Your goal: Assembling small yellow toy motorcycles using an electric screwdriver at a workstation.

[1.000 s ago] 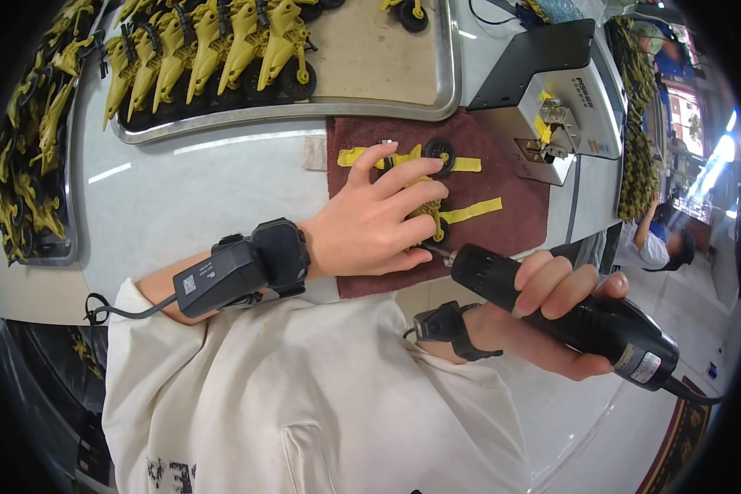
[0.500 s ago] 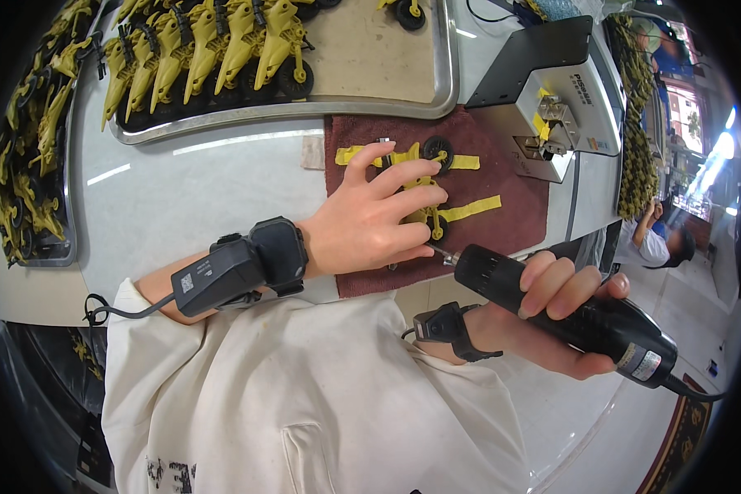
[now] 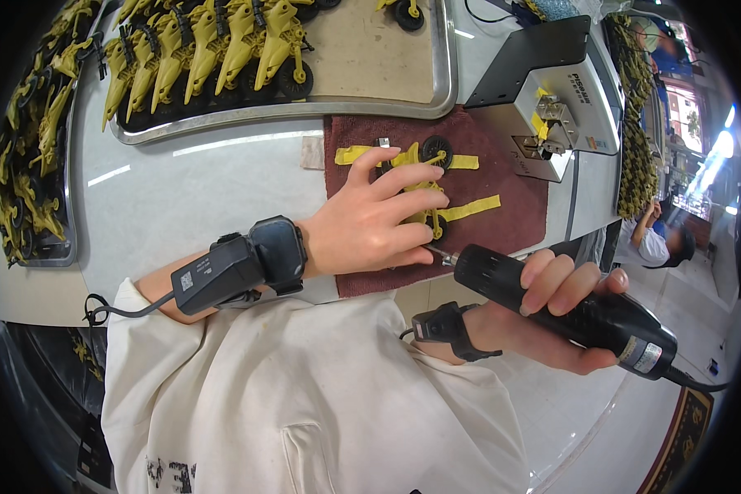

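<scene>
My left hand (image 3: pixel 379 210) lies palm down over a yellow toy motorcycle (image 3: pixel 437 153) with black wheels. Its fingers are spread and curve over the toy, holding it against a maroon towel (image 3: pixel 502 226). The hand hides much of the toy's body. A black corded electric screwdriver (image 3: pixel 494 276) is gripped in my right hand (image 3: pixel 556 309), fingers wrapped round the barrel. The metal bit points left at the toy's near end, beside my left thumb and forefinger; its exact contact cannot be seen. Yellow strips (image 3: pixel 477 207) lie on the towel beside the toy.
A metal tray (image 3: pixel 222 128) behind the towel bears a row of yellow toy motorcycles (image 3: pixel 206 58). More yellow parts (image 3: pixel 37 165) fill a tray at left. A metal box-shaped machine (image 3: pixel 564 107) with a dark panel stands at back right. Another person (image 3: pixel 654 239) sits far right.
Both hands stay nearly where they were. The rear end of the screwdriver has shifted very slightly; the bit remains by the toy's near end.
</scene>
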Demonstrator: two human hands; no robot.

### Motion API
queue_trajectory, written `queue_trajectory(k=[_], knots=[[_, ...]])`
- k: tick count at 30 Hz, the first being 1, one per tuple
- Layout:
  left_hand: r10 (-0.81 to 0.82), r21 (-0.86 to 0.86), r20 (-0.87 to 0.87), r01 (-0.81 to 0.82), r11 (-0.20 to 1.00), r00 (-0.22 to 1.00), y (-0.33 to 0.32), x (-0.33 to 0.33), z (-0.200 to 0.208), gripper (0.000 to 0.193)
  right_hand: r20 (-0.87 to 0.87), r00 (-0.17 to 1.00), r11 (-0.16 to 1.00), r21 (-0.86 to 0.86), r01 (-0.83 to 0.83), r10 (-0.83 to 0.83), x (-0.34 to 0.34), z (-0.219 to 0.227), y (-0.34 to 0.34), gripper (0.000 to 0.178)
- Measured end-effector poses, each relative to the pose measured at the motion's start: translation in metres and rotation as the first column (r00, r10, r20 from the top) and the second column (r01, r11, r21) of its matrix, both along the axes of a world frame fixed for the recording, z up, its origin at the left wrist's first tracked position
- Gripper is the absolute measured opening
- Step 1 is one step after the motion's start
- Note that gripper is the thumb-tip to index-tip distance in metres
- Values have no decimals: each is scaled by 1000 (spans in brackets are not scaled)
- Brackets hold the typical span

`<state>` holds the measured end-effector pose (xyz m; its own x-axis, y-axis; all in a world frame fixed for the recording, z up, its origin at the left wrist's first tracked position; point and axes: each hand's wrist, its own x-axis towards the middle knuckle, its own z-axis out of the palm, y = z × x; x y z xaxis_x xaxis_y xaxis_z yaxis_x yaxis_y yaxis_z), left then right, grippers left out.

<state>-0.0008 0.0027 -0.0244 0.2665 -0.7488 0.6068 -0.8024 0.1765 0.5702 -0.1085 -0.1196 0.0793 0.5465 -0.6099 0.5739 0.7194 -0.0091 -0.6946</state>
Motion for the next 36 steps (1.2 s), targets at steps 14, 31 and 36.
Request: queue_trajectory(k=[14, 31, 36], knots=[[47, 337, -17, -38, 941, 999, 1, -1, 13, 71, -44, 985, 957, -233, -174, 169, 0, -11, 9, 76], [18, 390, 30, -28, 920, 999, 5, 6, 10, 76, -135, 967, 910, -332, -249, 215, 0, -12, 5, 81], [24, 371, 5, -24, 928, 1000, 7, 6, 9, 75, -287, 907, 854, -336, -397, 308, -1, -7, 0, 80]])
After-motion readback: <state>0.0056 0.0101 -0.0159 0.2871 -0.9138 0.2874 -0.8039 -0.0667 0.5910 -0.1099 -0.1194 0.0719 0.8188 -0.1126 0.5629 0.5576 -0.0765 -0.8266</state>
